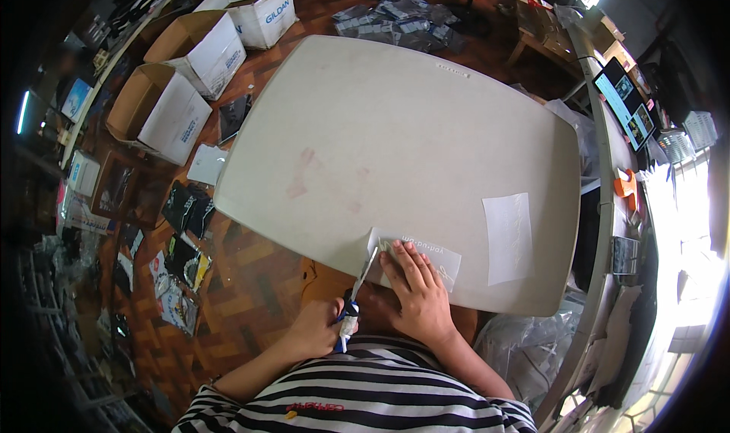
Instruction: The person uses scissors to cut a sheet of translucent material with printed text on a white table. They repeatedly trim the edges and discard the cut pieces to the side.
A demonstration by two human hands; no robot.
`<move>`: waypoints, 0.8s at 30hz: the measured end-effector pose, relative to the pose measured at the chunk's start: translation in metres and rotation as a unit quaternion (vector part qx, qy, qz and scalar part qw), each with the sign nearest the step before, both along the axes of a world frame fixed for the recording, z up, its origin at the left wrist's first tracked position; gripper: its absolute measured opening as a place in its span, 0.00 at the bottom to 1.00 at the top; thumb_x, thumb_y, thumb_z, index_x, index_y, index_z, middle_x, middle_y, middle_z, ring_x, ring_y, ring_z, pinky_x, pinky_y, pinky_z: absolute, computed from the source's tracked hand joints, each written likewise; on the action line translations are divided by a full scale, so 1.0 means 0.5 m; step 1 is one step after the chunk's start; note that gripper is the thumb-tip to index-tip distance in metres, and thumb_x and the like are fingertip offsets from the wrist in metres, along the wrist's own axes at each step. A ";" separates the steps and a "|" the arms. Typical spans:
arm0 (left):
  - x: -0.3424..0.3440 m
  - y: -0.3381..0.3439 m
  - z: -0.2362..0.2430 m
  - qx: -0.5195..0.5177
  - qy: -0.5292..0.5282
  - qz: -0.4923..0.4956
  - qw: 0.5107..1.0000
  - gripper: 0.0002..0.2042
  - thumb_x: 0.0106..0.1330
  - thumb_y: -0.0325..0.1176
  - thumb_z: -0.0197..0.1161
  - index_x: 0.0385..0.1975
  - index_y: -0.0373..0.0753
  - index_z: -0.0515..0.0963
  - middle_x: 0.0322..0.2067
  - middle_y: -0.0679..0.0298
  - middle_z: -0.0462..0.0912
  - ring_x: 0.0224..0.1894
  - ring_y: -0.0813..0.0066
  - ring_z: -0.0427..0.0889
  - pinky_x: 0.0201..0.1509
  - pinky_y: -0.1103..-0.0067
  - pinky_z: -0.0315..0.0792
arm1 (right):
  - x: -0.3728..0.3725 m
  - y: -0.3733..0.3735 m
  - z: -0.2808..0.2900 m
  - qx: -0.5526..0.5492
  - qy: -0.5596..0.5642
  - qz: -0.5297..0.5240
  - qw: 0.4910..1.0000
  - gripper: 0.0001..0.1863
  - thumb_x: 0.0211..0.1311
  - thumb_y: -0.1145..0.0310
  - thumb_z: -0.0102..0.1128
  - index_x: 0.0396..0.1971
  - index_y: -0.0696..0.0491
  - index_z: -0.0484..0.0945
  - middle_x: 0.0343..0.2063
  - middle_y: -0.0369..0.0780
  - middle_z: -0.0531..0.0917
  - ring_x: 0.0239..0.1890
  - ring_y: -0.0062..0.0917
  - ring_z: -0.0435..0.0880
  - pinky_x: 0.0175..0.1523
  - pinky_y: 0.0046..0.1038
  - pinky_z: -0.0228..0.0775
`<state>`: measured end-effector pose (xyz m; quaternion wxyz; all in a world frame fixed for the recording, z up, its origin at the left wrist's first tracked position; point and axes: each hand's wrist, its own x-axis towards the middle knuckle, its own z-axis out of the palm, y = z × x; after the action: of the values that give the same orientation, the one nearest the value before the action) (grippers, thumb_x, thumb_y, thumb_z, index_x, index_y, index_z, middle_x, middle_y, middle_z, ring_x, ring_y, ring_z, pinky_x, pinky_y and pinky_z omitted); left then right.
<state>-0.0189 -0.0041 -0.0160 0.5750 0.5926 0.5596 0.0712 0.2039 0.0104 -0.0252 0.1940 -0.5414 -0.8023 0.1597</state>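
My left hand (322, 329) is closed around the blue handles of a pair of scissors (350, 309), with whitish wrapping on the grip. Its blades point away from me, and their tips meet the left end of a translucent sheet (450, 264) with pale lettering. That sheet lies at the near edge of the beige table (395, 129), its left part at the edge. Spread flat on it, the fingers of my right hand (423, 302) press it down. Whether the blades are apart is too small to tell. Farther right on the table lies a larger whitish sheet (508, 237).
Open cardboard boxes (163, 102) stand along the left. Bagged packets (399, 19) are heaped on the floor beyond the table. Scraps and dark packets (186, 209) litter the left floor. At right, a shelf holds a tablet (625, 102) and an orange tool (626, 188); clear plastic bags (525, 349) sit below.
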 end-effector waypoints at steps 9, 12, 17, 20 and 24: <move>-0.009 -0.024 -0.039 0.013 -0.034 -0.006 0.999 0.06 0.65 0.27 0.58 0.28 0.30 0.76 0.20 0.64 0.78 0.23 0.79 0.77 0.30 0.80 0.71 | 0.004 -0.003 -0.012 0.008 -0.011 0.016 1.000 0.30 0.62 0.54 0.63 0.64 0.41 0.71 0.68 0.48 0.63 0.72 0.42 0.60 0.72 0.43 0.55; -0.002 -0.018 -0.015 -0.023 -0.027 0.001 0.999 0.07 0.66 0.28 0.58 0.28 0.31 0.75 0.20 0.64 0.78 0.23 0.78 0.77 0.29 0.80 0.70 | 0.007 -0.002 -0.009 0.011 -0.021 0.021 1.000 0.28 0.61 0.56 0.63 0.63 0.39 0.72 0.69 0.49 0.62 0.72 0.42 0.60 0.72 0.44 0.55; 0.019 0.002 0.012 -0.062 -0.115 0.060 0.990 0.09 0.67 0.31 0.58 0.28 0.31 0.76 0.19 0.64 0.78 0.22 0.78 0.77 0.27 0.82 0.69 | 0.008 -0.003 -0.016 0.028 -0.026 0.021 0.999 0.28 0.59 0.61 0.64 0.62 0.40 0.73 0.69 0.48 0.62 0.72 0.41 0.61 0.72 0.43 0.56; 0.018 0.017 0.013 -0.085 -0.139 0.086 0.983 0.12 0.67 0.35 0.59 0.28 0.31 0.76 0.19 0.63 0.79 0.21 0.78 0.77 0.25 0.83 0.68 | 0.004 -0.003 -0.018 0.034 -0.014 0.023 0.999 0.28 0.58 0.63 0.64 0.61 0.40 0.73 0.69 0.48 0.63 0.72 0.41 0.61 0.71 0.43 0.57; 0.016 0.042 0.006 -0.115 -0.168 0.109 0.973 0.12 0.65 0.37 0.61 0.27 0.33 0.79 0.19 0.63 0.80 0.19 0.77 0.77 0.22 0.82 0.67 | 0.000 0.001 -0.011 0.027 -0.027 0.036 0.999 0.28 0.55 0.66 0.63 0.60 0.42 0.75 0.68 0.48 0.65 0.71 0.41 0.63 0.71 0.43 0.58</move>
<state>-0.0107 0.0170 -0.0133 0.7141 0.4375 0.5205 0.1667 0.2040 0.0107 -0.0306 0.1808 -0.5106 -0.8304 0.1305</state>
